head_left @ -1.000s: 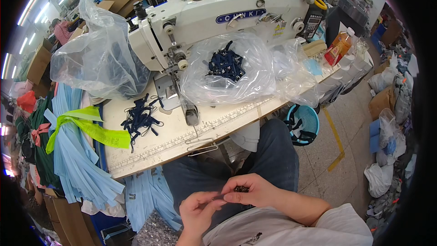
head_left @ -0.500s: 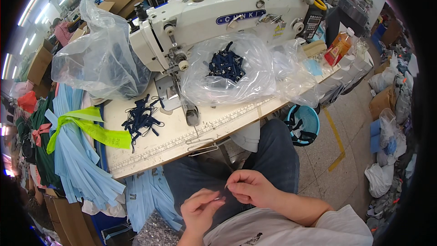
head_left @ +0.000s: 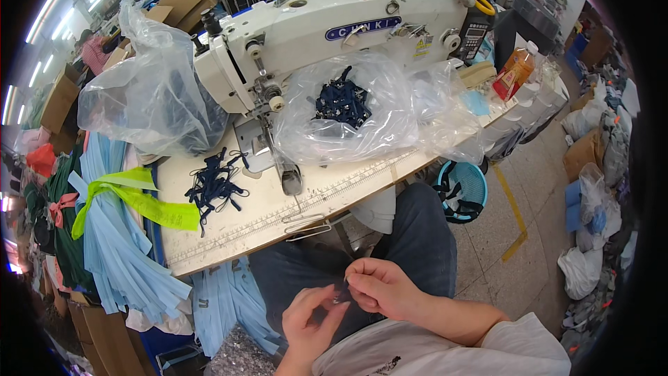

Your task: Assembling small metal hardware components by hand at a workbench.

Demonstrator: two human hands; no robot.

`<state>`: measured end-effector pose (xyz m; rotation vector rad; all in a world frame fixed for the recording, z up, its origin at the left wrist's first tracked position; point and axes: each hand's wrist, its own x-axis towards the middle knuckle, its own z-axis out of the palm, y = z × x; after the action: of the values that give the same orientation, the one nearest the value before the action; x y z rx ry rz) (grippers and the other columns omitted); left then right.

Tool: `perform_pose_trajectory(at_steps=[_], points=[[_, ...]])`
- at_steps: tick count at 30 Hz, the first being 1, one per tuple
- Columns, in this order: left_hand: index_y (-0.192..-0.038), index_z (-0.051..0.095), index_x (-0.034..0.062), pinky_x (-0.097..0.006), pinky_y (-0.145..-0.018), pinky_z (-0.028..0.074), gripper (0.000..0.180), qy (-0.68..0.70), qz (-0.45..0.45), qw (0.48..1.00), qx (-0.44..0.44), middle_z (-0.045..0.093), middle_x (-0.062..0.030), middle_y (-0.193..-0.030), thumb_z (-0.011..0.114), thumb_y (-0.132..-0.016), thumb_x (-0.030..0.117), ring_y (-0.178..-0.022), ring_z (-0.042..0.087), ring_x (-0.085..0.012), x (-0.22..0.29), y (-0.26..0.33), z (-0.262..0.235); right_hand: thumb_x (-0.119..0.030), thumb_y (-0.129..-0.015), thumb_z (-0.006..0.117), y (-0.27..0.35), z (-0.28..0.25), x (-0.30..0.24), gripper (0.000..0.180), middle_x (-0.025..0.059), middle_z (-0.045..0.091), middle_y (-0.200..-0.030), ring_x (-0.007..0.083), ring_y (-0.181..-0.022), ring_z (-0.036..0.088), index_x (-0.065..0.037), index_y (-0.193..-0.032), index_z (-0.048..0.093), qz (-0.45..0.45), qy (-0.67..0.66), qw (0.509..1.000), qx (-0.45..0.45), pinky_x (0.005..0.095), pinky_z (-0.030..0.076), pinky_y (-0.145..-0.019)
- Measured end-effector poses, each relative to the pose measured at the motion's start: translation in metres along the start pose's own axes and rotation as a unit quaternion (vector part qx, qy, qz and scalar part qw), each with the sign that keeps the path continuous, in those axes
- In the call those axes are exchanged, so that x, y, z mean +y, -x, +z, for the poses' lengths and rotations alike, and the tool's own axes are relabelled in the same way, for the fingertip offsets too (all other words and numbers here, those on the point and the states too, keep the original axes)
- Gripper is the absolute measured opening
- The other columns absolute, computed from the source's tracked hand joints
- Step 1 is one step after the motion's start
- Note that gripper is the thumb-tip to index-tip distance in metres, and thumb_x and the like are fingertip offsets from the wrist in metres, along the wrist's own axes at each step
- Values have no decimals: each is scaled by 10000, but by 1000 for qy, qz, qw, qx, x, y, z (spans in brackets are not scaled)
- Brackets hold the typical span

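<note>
Down at the lower middle of the frame, two hands meet over the lap, with a small dark thing (head_left: 340, 292) between them that has a shiny bit. The right hand (head_left: 381, 288) pinches it with its thumb and finger. The left hand (head_left: 314, 317) has its thumb and finger bent around the other end, but I can't tell if they squeeze it. They probably hold it close like this because it is so tiny. Above them is the surface (head_left: 268, 202), with a white sewing machine (head_left: 296, 26) on it. A clear plastic bag (head_left: 393, 122) sits under the machine's long arm, and inside is a heap of dark blue cord pieces (head_left: 342, 101) with shiny bits. Its top looks spread wide, maybe so fingers can get in. More dark blue pieces (head_left: 217, 184) lie loose to the left, perhaps to keep them within reach. A bigger, puffy bag (head_left: 149, 101) stands at the upper left; what's in it is hard to tell. Right of the middle, a blue basket (head_left: 476, 177) holds something pale, and at the upper right a bottle (head_left: 516, 69) has orange drink in it.
</note>
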<state>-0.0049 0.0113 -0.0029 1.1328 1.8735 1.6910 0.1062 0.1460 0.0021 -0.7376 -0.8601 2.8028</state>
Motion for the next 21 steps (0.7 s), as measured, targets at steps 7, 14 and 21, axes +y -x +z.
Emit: perform_pose_trajectory(at_steps=[7, 14, 21], points=[[-1007, 643, -18, -235, -620, 474, 336, -62, 23, 997, 33, 640, -128, -849, 735, -696, -104, -722, 584, -153, 6, 1, 1, -132, -968, 523, 0, 6, -1, 97, -11, 462, -637, 52, -495, 364, -36, -976, 536, -10, 34, 999, 5, 200, 283, -431], [-925, 663, -15, -241, -628, 492, 250, -111, 31, 991, 74, 672, -114, -834, 712, -695, -101, -710, 637, -206, -1, -1, -2, -140, -974, 518, 1, 7, -1, 108, -15, 459, -629, 50, -495, 364, -33, -962, 533, -27, 57, 998, 8, 203, 281, -431], [-1016, 658, -34, -308, -666, 536, 282, 260, -101, 960, 9, 624, -147, -896, 632, -757, -143, -779, 616, -239, 3, 10, -4, -135, -975, 510, -2, 8, -5, 103, -17, 455, -622, 53, -492, 362, -39, -946, 533, -26, 86, 996, 13, 202, 277, -433]])
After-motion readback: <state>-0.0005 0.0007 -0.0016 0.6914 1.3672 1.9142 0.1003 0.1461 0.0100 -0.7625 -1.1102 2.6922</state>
